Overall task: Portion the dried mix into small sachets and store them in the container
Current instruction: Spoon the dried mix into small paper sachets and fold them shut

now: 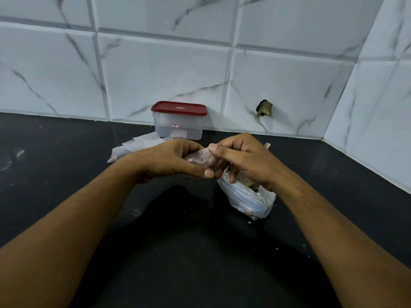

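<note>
We pinched a small clear sachet (200,157), crumpled and with brownish bits inside, between our left hand (175,158) and right hand (242,158) over the black counter (66,174). The plastic bag (246,201) of mix lay just right of it. The red-lidded container (179,123) stood far back against the wall (278,85).

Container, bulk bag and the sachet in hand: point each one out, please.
container (178,133), head view, front wall below the label.
bulk bag (246,200), head view, crumpled near side.
sachet (199,157), head view, clear middle panel.
</note>
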`<state>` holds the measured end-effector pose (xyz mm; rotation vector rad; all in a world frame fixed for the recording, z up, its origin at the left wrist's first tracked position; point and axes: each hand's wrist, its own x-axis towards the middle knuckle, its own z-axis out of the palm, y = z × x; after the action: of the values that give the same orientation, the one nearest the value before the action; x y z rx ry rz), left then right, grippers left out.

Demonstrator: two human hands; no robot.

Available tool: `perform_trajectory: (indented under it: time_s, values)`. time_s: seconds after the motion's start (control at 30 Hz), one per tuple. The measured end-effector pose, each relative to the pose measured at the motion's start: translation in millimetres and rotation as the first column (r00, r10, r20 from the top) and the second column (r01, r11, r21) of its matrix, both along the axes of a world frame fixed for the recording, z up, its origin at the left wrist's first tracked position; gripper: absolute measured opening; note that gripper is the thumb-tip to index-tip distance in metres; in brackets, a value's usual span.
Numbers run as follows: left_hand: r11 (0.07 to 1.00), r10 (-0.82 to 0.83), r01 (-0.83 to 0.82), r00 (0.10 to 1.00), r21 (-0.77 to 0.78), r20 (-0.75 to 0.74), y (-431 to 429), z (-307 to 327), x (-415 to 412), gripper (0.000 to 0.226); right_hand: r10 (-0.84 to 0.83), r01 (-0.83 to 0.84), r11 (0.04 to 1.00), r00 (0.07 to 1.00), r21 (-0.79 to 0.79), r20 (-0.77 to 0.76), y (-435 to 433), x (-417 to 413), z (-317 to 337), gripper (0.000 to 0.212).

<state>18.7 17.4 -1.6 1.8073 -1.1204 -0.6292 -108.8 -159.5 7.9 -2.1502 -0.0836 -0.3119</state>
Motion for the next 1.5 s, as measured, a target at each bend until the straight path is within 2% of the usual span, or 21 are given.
perform_trajectory:
  time_s: [0.1,0.2,0.27,0.4,0.57,0.67,0.8,0.9,1.17,1.23,1.33,1.5]
  values:
    - [1.000,-0.020,0.021,1.000,0.006,-0.023,0.4,1.2,-2.4,0.038,0.001,-0.002,1.000,1.000,0.025,0.019,1.9,-0.8,0.3,0.041]
    - [1.000,0.015,-0.016,0.998,-0.019,-0.055,-0.1,1.5,-3.8,0.059,0.007,-0.008,0.999,1.000,0.048,0.017,3.7,-1.1,0.7,0.052]
    - [0.998,0.047,-0.049,0.997,-0.044,-0.057,-1.3,1.5,-4.0,0.064,0.008,-0.009,0.999,1.000,0.045,0.007,3.9,-0.1,-0.1,0.059]
    - [0.996,0.059,-0.064,0.995,-0.068,-0.077,-0.3,2.6,-1.8,0.058,0.017,-0.020,0.997,0.999,0.069,0.045,3.2,2.8,-1.2,0.068]
    - [0.996,0.036,-0.045,0.991,-0.072,-0.127,0.6,3.5,-4.4,0.049,0.036,-0.039,0.997,0.998,0.063,0.051,5.9,0.9,-1.7,0.062]
    - [0.998,0.016,-0.026,0.987,-0.058,-0.160,1.3,2.4,-2.2,0.047,0.044,-0.045,0.999,0.997,0.020,0.061,4.0,2.3,-3.7,0.072]
    - [0.998,0.012,-0.020,0.991,-0.057,-0.135,0.0,1.5,-1.5,0.047,0.031,-0.030,0.999,0.997,-0.015,0.069,3.5,2.5,-3.2,0.078]
    - [0.996,0.029,-0.037,0.994,-0.078,-0.103,-0.8,0.0,-0.1,0.053,0.019,-0.019,1.000,0.997,-0.010,0.081,3.6,0.1,-1.1,0.078]
    - [0.998,0.026,-0.029,0.999,-0.052,-0.041,-2.4,-3.1,0.3,0.048,0.031,-0.035,0.999,0.990,0.031,0.135,-0.2,2.7,-0.5,0.080]
    - [0.994,0.071,-0.073,0.997,-0.076,-0.031,-2.1,-3.7,2.9,0.058,-0.024,0.013,0.998,0.984,0.065,0.174,-5.5,3.5,2.5,0.076]
    - [0.987,0.122,-0.125,0.992,-0.098,-0.037,-1.4,-5.5,5.9,0.072,-0.205,0.179,0.977,0.938,0.115,0.278,-22.6,4.9,6.5,0.051]
    - [0.992,0.064,-0.070,0.996,-0.102,-0.061,-7.2,-10.8,-0.6,0.061,-0.476,0.484,0.873,0.811,0.069,0.341,-57.8,6.4,-1.9,0.020]
